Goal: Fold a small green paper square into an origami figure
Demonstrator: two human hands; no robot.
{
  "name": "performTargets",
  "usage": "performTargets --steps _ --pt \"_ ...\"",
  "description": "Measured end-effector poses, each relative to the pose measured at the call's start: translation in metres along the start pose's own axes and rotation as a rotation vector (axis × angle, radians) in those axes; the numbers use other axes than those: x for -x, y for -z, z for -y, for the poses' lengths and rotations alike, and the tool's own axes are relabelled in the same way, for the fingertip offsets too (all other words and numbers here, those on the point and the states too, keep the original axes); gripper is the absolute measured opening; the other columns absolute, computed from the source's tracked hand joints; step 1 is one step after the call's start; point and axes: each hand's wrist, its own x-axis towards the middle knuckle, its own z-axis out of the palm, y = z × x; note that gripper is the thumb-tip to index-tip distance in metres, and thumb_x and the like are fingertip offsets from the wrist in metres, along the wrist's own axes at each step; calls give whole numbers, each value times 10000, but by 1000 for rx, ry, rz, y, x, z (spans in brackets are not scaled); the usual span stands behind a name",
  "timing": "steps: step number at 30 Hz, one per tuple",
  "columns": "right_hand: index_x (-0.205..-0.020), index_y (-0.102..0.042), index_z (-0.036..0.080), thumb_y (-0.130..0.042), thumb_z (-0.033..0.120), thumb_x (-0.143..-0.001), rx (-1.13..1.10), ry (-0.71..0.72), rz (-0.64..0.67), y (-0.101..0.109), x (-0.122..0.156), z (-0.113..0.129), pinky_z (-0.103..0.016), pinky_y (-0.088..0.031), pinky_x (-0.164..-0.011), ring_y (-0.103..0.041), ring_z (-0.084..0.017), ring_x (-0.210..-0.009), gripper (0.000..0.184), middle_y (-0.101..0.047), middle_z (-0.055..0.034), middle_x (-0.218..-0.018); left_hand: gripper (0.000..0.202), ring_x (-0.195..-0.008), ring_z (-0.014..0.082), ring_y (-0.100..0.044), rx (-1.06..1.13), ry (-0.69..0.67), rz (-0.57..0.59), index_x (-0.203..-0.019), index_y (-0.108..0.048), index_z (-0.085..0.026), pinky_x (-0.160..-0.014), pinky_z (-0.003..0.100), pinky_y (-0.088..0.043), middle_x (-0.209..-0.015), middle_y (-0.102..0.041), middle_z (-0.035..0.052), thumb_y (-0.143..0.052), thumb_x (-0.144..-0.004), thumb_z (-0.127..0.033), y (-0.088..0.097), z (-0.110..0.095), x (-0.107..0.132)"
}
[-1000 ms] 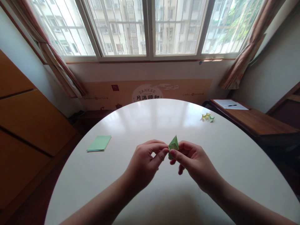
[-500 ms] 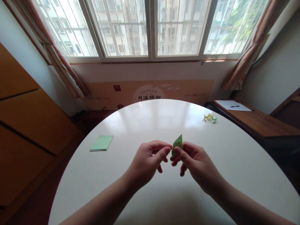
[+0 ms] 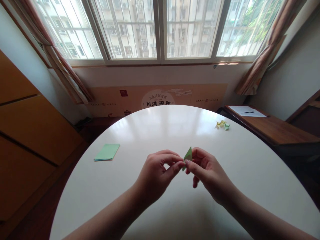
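Observation:
A small piece of folded green paper (image 3: 188,154) is held above the white table, its pointed tip upward. My right hand (image 3: 203,166) pinches it from the right, thumb across the near face and fingers behind. From the left, the thumb and index finger of my left hand (image 3: 160,171) close on the paper's left edge. My fingertips cover its lower part, so the folds there are hidden.
On the left of the round white table (image 3: 135,216) lies a stack of green paper sheets (image 3: 107,152). Several small yellow and green folded paper pieces (image 3: 222,125) sit at the far right. Beyond stands a wooden desk (image 3: 280,128) with a white paper sheet (image 3: 243,111) and a pen (image 3: 249,112).
My left thumb and index finger have come together on the paper's left edge. The paper has turned a little and now shows a narrower shape.

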Motion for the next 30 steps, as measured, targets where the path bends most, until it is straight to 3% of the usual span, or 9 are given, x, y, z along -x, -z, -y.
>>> performTargets --steps 4,13,21,30 --pt "-769 -604 201 -718 338 -862 18 28 -15 0 1 1 -179 -480 -403 -540 -151 -666 202 -554 13 -708 204 -655 126 -620 3 5 15 -818 -754 -141 -464 167 -503 -832 -700 64 -638 -908 -283 -1 1 0" --pt "-782 -702 177 -736 393 -852 15 6 -6 1 1 7 -182 -480 -379 -520 -118 -562 230 -565 11 -652 226 -612 133 -571 240 237 14 -814 -729 -111 -404 175 -493 -718 -628 46 -692 -846 -332 -1 2 -5" --pt "-881 -734 159 -709 340 -859 -24 -69 -5 2 -1 12 -182 -480 -376 -553 -149 -632 184 -654 -48 -748 236 -542 110 -543 220 270 -30 -821 -716 -108 -395 172 -481 -637 -599 16 -681 -844 -340 0 2 -5" --pt "-769 -692 159 -723 310 -833 -203 -188 -5 2 1 12 -149 -439 -360 -547 -131 -614 167 -637 -34 -735 252 -609 127 -578 206 223 15 -838 -737 -121 -419 175 -494 -732 -641 45 -671 -865 -363 0 -1 -4"
